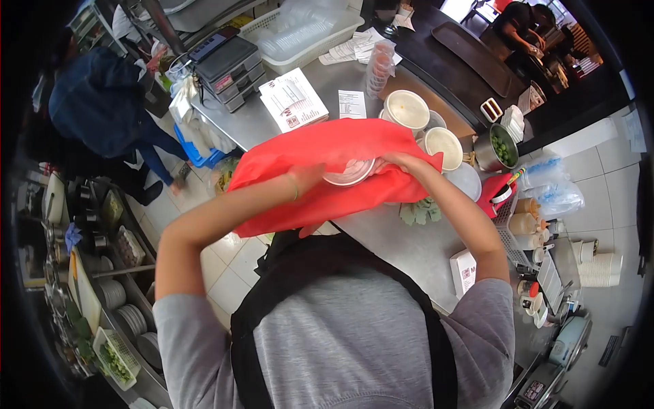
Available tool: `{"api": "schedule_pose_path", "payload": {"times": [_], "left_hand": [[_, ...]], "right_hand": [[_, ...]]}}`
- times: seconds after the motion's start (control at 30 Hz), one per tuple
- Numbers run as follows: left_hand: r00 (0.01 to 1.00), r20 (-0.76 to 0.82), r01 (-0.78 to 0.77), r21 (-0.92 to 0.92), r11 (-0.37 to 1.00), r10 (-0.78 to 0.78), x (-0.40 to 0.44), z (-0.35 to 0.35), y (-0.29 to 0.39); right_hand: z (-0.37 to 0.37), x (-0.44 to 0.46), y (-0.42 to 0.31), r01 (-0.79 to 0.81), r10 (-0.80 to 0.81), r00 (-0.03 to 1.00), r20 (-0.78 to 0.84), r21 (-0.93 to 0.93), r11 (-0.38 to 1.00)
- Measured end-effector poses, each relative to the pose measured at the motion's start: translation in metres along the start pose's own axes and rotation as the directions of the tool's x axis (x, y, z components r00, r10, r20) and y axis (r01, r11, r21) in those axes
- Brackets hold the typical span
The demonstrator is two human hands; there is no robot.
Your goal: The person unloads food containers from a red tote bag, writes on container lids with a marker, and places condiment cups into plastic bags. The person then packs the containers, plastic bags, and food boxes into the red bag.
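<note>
A large red cloth-like bag [279, 160] spreads across the steel counter in front of me, its opening facing up. A round, pale-rimmed container [349, 173] sits within the red folds, between my two hands. My left hand [310, 179] reaches over the bag to the left of the container; its fingers are blurred and partly hidden. My right hand [397, 161] is closed at the container's right rim, against the red material. Just beyond the bag stand lidded round tubs [407, 109], with another tub [443, 148] closer to my right forearm.
The counter holds a white printed box [294, 100], a receipt [351, 104], stacked plastic cups [379, 68] and a pot of green produce [496, 147]. Leafy greens [419, 211] lie beside the bag. One person [95, 102] stands at left; another [521, 31] works beyond the dark ledge.
</note>
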State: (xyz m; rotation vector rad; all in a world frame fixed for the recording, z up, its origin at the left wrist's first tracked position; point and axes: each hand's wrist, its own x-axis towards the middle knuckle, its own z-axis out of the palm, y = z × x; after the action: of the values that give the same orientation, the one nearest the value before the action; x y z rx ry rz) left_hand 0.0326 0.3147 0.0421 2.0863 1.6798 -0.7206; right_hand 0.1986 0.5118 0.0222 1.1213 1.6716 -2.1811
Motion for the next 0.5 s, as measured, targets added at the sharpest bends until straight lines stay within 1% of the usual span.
{"api": "schedule_pose_path", "payload": {"times": [0.03,0.23,0.37,0.5], "left_hand": [[1.0,-0.001,-0.028,0.031,0.999,0.028,0.012,0.009,-0.005],[0.998,0.046,0.038,-0.023,0.999,-0.037,0.017,0.012,-0.023],[0.996,0.055,0.067,0.023,0.998,-0.068,0.038,0.022,-0.005],[0.994,0.047,0.095,0.066,0.993,-0.098,0.064,0.042,0.009]], "right_hand": [[-0.003,-0.003,-0.001,-0.003,0.003,1.0,-0.004,-0.007,1.0],[-0.029,-0.024,-0.017,-0.03,0.029,0.999,-0.028,-0.049,0.998],[-0.033,-0.026,-0.017,-0.053,0.05,0.997,-0.052,-0.056,0.997],[-0.022,-0.021,0.0,-0.067,0.066,0.995,-0.069,-0.013,0.998]]}}
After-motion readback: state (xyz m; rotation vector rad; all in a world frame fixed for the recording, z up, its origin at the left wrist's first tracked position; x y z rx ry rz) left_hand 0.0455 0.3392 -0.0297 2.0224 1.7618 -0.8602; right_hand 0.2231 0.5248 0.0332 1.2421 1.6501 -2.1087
